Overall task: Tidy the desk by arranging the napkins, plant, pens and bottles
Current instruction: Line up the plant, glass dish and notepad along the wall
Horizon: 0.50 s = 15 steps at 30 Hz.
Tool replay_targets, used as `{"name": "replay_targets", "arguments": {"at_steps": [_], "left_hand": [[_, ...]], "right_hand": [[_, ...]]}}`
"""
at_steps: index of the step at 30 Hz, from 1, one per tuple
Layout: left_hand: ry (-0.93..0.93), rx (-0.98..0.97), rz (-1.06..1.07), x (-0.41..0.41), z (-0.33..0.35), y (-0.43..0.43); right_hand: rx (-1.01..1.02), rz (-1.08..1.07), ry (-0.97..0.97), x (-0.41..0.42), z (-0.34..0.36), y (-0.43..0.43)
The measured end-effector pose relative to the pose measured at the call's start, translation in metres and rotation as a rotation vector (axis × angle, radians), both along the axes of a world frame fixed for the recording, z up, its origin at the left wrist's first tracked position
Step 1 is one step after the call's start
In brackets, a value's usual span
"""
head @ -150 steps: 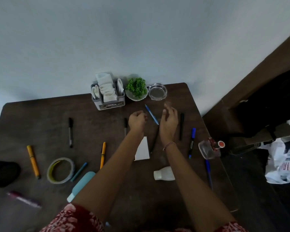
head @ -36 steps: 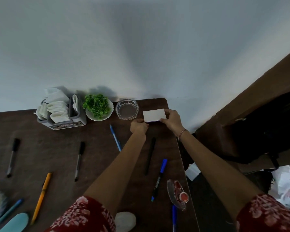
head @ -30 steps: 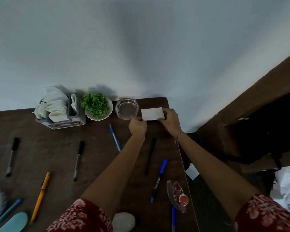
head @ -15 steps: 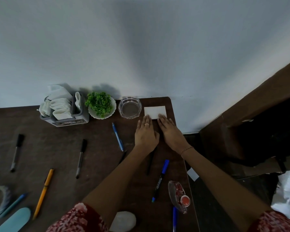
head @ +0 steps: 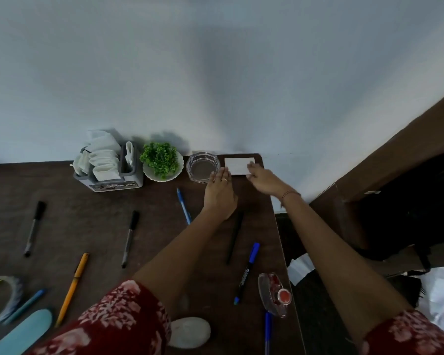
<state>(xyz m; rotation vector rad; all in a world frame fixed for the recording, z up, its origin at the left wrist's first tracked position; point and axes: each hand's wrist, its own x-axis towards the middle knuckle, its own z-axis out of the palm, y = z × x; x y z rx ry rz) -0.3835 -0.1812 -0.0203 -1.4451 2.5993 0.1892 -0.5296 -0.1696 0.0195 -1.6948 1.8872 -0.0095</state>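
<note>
Red floral sleeves — ring on left hand, wrist bracelet.

White napkin — green plant

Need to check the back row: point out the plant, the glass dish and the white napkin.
plant [head: 161, 158], head view, on the green leaves.
glass dish [head: 202, 167], head view, on its clear bottom.
white napkin [head: 237, 165], head view, on its flat top.
</note>
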Motion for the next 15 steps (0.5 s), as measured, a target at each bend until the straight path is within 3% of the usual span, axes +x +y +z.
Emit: {"name": "replay_targets", "arguments": {"at_steps": [7, 15], "left_hand": [[0.147, -0.074, 0.041, 0.045, 0.022, 0.019], [0.253, -0.103, 0.105, 0.125, 0.042, 0.049]], "right_hand": [[-0.02, -0.024, 0.083, 0.059, 0.06, 0.001], [-0.261, -0.133, 0.056, 0.157, 0.038, 0.064]]}}
